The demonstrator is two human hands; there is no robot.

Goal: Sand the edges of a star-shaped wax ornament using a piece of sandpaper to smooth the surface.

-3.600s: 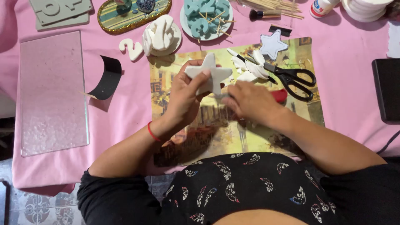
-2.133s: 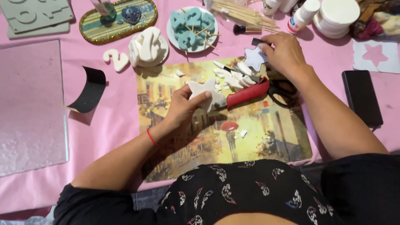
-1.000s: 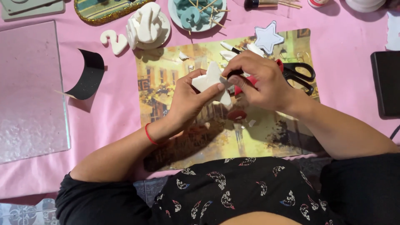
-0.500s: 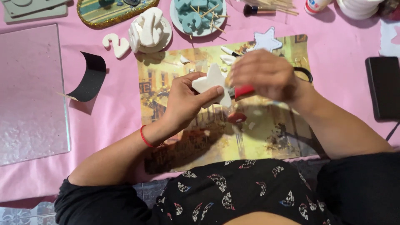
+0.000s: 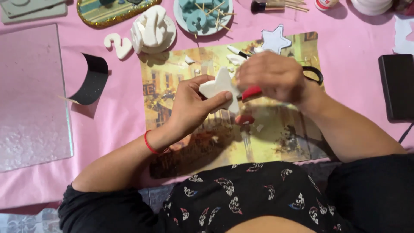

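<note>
While left hand (image 5: 194, 105) fingers grip white star (image 5: 221, 86) at frame centre, right hand (image 5: 274, 77) clasps red-handled cutter (image 5: 251, 92). Trimming judged underway; offcuts (image 5: 237, 58) above, finished star (image 5: 275, 40) upper right.

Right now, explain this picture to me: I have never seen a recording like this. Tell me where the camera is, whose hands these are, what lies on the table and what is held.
There is no machine here. The camera sits on a person's head and looks down, so the two bare arms reaching up from the bottom are that person's own.

The left hand holds a white star shape over a picture placemat. The right hand grips a red-handled tool against the star; its tip is hidden and the hand is blurred.

Around them, on the pink tablecloth: a second star, black scissors partly hidden by the hand, a pile of white shapes, a plate of teal shapes with wooden sticks, a curved black strip and a clear textured sheet.
</note>
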